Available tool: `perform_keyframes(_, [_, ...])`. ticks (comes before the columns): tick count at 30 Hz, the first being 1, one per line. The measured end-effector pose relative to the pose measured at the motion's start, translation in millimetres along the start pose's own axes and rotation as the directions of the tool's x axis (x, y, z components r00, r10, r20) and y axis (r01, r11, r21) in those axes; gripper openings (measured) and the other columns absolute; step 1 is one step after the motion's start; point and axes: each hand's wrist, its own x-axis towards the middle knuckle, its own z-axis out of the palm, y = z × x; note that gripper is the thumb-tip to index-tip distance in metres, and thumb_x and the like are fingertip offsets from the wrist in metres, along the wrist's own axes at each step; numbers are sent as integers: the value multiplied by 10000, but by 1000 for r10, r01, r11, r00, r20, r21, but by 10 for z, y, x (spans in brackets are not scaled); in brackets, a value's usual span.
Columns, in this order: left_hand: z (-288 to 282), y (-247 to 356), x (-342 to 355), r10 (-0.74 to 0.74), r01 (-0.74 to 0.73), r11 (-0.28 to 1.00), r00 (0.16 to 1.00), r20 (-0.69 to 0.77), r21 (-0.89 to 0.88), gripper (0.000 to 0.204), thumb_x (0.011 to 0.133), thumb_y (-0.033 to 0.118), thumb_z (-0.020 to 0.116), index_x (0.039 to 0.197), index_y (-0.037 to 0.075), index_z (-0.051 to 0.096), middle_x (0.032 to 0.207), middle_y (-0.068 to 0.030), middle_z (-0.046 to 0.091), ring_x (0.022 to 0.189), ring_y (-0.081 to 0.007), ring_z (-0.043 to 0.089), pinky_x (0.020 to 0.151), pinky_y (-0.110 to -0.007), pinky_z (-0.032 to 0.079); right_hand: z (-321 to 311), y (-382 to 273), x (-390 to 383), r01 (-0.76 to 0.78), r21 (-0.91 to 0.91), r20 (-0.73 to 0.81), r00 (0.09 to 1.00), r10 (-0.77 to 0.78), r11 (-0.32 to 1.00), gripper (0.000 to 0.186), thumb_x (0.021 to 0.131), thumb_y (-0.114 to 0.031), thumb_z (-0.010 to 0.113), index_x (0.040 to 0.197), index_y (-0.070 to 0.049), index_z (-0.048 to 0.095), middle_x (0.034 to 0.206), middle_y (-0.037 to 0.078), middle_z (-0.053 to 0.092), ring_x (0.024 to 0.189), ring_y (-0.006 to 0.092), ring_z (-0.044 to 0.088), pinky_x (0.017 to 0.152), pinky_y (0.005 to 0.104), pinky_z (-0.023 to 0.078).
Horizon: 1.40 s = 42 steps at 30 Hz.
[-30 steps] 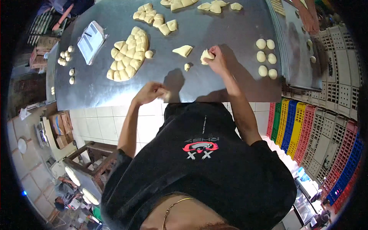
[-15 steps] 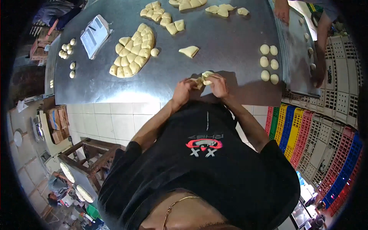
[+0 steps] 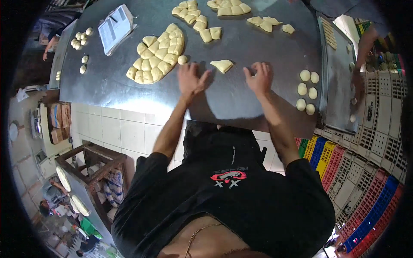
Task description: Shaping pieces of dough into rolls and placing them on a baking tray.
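My left hand (image 3: 192, 81) is palm down on the metal table, fingers curved and thumb spread, its fingertips close to a small dough ball (image 3: 182, 59). What lies under its palm is hidden. My right hand (image 3: 260, 79) is cupped on the table with its thumb apart; a pale bit of dough (image 3: 254, 75) shows between thumb and fingers. Between the hands, a little farther off, lies a loose triangular piece of dough (image 3: 222, 66). Left of my left hand spreads a slab of dough (image 3: 156, 55) divided into many pieces.
Several dough balls (image 3: 303, 89) stand in two columns at right; more balls (image 3: 81, 38) sit far left near a clipboard with a pen (image 3: 115, 28). Other divided dough (image 3: 228, 7) lies at the back. Another person's arm (image 3: 365, 49) is over a tray (image 3: 336, 77) beside stacked crates (image 3: 378, 99).
My hands were together at the near edge, pinching dough. They have parted left and right and moved forward onto the table. The view has shifted slightly.
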Motion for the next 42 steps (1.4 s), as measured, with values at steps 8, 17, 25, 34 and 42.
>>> perform_keyframes(8, [-305, -415, -969, 259, -262, 965, 960, 103, 18, 450, 791, 207, 684, 1221, 93, 619, 1086, -120, 573, 997, -347, 515, 891, -481, 394, -391, 31, -764, 82, -40, 219, 973, -71, 996, 243, 771, -194, 743, 814, -73, 537, 895, 140, 539, 897, 348, 549, 772, 488, 419])
perform_keyframes(17, [239, 49, -438, 28, -39, 982, 998, -59, -186, 228, 793, 164, 715, 970, 61, 615, 973, -148, 592, 920, -372, 528, 821, -459, 446, 92, -473, -193, -125, 158, 185, 978, 95, 979, 183, 770, -108, 714, 770, -69, 535, 864, 147, 568, 865, 366, 558, 721, 487, 425])
perform_keyframes(25, [-121, -619, -458, 79, -73, 996, 986, -149, 44, 213, 760, 93, 705, 967, 52, 677, 918, -131, 607, 919, -351, 578, 829, -461, 456, -80, 181, -178, -84, 35, 89, 993, 81, 996, 152, 770, -77, 699, 781, -49, 551, 807, 139, 578, 872, 365, 565, 760, 479, 446])
perform_keyframes(34, [-9, -125, -893, 194, -222, 936, 973, -127, -274, 294, 718, 72, 729, 1004, 39, 667, 950, -154, 621, 938, -363, 587, 796, -462, 470, 58, -243, -629, 50, 262, 129, 988, -87, 964, 126, 780, -65, 674, 853, -50, 573, 910, 166, 586, 902, 385, 574, 772, 461, 458])
perform_keyframes(42, [133, -202, -172, -247, 152, 927, 936, -253, -342, 165, 720, 35, 663, 842, 30, 552, 856, -160, 566, 843, -376, 559, 751, -463, 464, 234, -301, 75, -217, 54, -5, 976, 218, 975, 128, 746, -74, 707, 703, -86, 587, 789, 74, 588, 798, 332, 583, 689, 438, 447])
